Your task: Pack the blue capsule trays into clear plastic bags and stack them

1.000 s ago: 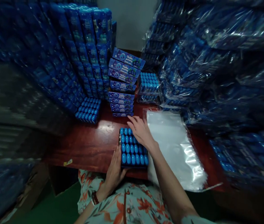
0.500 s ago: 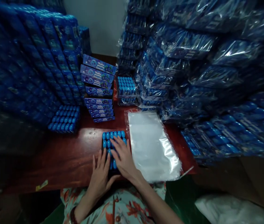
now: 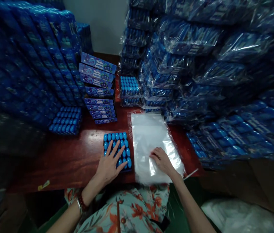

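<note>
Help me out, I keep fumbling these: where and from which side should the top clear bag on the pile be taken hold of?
Pinch the near edge of the clear plastic bags, coming from the person's side with thumb and fingers. The stack lies flat on the red table and its near end overhangs the table edge, so probably only there can fingers get under one sheet. The right hand already rests there; wrapped packs crowd the far and right sides.

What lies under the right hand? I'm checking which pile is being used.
The right hand rests on the stack of clear plastic bags, which lies on the red-brown table. The table beneath the stack is covered, and the number of bags cannot be told.
</note>
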`<state>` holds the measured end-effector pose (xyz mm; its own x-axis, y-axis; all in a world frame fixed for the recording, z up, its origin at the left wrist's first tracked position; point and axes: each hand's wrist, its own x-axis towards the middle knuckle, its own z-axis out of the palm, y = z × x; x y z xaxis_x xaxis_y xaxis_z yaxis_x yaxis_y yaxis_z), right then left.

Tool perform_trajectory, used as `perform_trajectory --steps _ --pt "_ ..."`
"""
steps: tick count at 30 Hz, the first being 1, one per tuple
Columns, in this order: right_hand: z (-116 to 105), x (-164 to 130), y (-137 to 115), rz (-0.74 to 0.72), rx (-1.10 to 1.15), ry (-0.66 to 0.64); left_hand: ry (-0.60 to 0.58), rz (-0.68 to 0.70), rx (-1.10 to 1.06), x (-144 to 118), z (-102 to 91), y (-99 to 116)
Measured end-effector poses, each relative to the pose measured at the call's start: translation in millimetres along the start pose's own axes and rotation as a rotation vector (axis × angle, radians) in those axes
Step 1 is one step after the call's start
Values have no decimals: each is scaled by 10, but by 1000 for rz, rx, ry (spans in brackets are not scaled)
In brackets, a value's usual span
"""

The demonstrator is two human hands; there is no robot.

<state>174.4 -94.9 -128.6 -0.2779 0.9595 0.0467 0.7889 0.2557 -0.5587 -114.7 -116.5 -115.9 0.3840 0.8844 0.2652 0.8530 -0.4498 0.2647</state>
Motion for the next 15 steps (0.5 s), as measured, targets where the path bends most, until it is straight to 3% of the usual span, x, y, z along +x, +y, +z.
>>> perform_trajectory --steps 3,8,10,15 --pt "-57 31 -23 79 92 108 4 -2 13 -6 -25 7" --pt "-172 -57 56 22 -87 -37 -35 7 68 -17 -68 -21" --pt "-133 -88 106 18 -132 -22 -46 12 73 -42 -76 -82" --pt "-104 6 114 70 83 102 -84 24 99 -89 -129 -200"
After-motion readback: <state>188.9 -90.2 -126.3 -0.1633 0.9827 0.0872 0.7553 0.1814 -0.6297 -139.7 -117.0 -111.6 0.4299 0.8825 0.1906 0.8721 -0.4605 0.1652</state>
